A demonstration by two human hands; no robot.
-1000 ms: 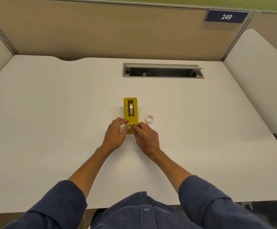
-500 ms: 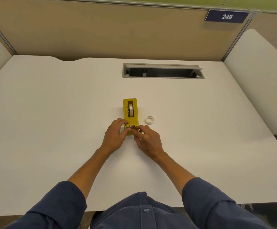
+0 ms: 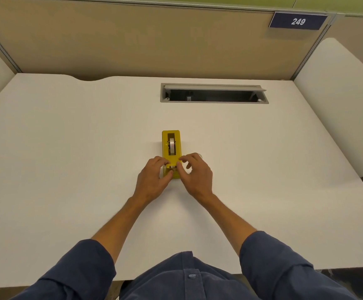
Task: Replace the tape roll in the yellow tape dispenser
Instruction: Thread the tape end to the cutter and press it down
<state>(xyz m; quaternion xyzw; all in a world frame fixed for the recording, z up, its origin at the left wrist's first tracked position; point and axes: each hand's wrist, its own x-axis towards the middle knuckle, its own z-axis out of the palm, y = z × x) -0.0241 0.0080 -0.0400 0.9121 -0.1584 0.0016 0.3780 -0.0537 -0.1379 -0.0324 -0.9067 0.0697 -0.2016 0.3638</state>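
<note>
Your left hand [image 3: 152, 180] grips yellow plastic tape dispenser [image 3: 171, 148] steady on white bench [image 3: 68, 169]; right hand [image 3: 194, 175] pinches tape at cutter; fingers half-curled.

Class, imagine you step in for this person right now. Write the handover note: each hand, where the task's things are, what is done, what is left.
Left hand: grips the near end of the yellow tape dispenser, steadying it on the desk.
Right hand: fingertips at the cutter end; whether it pinches tape cannot be told.
Tape roll: seated upright in the dispenser's slot.
Small white ring: on the desk beside the dispenser, mostly hidden behind the right hand.
Done: a roll is in place.
Left, probably: settle the tape end at the cutter, then let go.
</note>
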